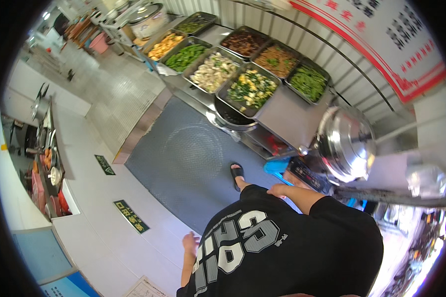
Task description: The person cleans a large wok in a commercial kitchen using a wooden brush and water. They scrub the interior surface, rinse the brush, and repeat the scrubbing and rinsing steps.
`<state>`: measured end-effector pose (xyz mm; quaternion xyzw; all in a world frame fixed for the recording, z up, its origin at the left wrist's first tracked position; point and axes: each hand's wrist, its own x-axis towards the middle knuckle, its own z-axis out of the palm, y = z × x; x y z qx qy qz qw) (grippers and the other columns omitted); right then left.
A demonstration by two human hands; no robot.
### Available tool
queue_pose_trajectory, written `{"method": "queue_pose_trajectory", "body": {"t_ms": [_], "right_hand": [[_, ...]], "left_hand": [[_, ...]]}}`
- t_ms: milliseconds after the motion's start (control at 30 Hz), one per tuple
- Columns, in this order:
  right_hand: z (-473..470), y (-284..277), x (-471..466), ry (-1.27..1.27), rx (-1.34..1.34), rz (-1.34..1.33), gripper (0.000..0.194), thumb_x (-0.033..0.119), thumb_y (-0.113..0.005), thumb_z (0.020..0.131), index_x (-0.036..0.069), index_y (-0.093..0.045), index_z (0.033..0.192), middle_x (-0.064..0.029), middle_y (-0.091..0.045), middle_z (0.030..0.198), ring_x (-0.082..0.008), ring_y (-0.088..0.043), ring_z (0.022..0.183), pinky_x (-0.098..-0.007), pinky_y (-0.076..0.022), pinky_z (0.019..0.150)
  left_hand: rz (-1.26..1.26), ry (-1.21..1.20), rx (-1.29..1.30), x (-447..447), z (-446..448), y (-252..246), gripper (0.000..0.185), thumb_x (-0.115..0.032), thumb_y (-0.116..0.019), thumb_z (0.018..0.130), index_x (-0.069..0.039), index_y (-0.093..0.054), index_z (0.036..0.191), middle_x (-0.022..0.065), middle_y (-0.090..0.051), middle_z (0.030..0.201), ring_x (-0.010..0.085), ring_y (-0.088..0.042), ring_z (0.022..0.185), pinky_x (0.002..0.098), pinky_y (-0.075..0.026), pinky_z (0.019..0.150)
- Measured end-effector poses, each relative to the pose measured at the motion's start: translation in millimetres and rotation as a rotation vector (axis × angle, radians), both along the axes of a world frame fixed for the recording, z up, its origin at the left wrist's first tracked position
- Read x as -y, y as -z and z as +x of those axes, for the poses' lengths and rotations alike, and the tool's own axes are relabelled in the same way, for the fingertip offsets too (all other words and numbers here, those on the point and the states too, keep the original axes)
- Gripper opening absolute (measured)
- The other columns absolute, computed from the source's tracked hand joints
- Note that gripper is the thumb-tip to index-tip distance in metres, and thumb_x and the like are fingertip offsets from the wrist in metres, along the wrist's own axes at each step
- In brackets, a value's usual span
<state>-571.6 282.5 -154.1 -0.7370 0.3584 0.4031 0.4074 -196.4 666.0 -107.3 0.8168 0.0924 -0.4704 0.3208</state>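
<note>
My left hand [190, 243] hangs beside the printed front of my black T-shirt [301, 241], near the white tiled wall, with its fingers loosely apart and nothing seen in it. My right hand [278, 191] rests at the black clothing near my hip; its fingers are mostly hidden, so I cannot tell whether it grips the cloth. Before me runs a metal counter [288, 118] with several steel trays of cooked food. Nearest are a tray of greens with egg [251, 91], a tray of pale sliced food [213, 72] and a tray of green vegetables [307, 82].
A lidded steel pot [345, 144] stands right of the trays, by an induction cooker [308, 174] and a blue plastic item [277, 166]. A raised tiled step [145, 124] borders the grey floor mat [193, 148]. A serving opening [50, 167] cuts the left wall.
</note>
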Motion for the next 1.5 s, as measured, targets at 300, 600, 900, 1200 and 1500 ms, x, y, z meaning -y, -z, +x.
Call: {"method": "queue_pose_trajectory", "body": {"t_ms": [300,600,900,1200,1500], "right_hand": [[134,26,111,-0.321,-0.098,0.071,0.033,0.03,-0.056,0.083,0.001,-0.071,0.088,-0.0171,-0.069,0.084,-0.028,-0.068,0.071,-0.0426,-0.0538,0.067],[290,-34,161,-0.415,-0.183,0.067,0.042,0.041,-0.053,0.089,0.005,-0.071,0.1,-0.0141,-0.069,0.097,-0.0287,-0.067,0.085,-0.043,-0.0509,0.075],[458,-60,164,-0.254,-0.112,-0.08,0.056,0.052,-0.042,0.092,0.003,-0.07,0.104,-0.0198,-0.067,0.105,-0.0371,-0.063,0.1,-0.0477,-0.0466,0.088],[517,32,228,-0.115,0.374,-0.152,0.044,0.039,-0.046,0.09,0.002,-0.068,0.082,-0.0221,-0.065,0.079,-0.0358,-0.065,0.076,-0.0452,-0.0497,0.064],[746,18,392,-0.867,0.129,-0.091,0.032,0.032,-0.051,0.088,0.007,-0.069,0.096,-0.0189,-0.066,0.101,-0.0389,-0.062,0.096,-0.046,-0.0508,0.08]], "left_hand": [[0.045,-0.144,0.046,45,9,-34,0.035,-0.03,-0.05,0.091,0.002,-0.058,0.103,0.0191,-0.066,0.082,0.0285,-0.063,0.066,0.0375,-0.049,0.051],[0.066,-0.24,-0.031,85,99,-6,0.031,-0.027,-0.054,0.088,0.0,-0.059,0.102,0.0203,-0.066,0.086,0.0321,-0.063,0.074,0.0424,-0.05,0.061],[0.097,-0.129,-0.018,71,325,3,0.028,-0.023,-0.058,0.084,-0.002,-0.06,0.102,0.0216,-0.065,0.09,0.0358,-0.063,0.083,0.0473,-0.05,0.071],[0.26,0.013,0.172,159,569,27,0.048,-0.041,-0.043,0.094,0.0,-0.064,0.108,0.0223,-0.063,0.114,0.0392,-0.059,0.106,0.048,-0.047,0.089],[0.238,0.199,0.362,374,629,-107,0.055,-0.048,-0.055,0.089,-0.009,-0.053,0.127,0.0189,-0.055,0.128,0.0346,-0.053,0.118,0.0458,-0.043,0.097]]}}
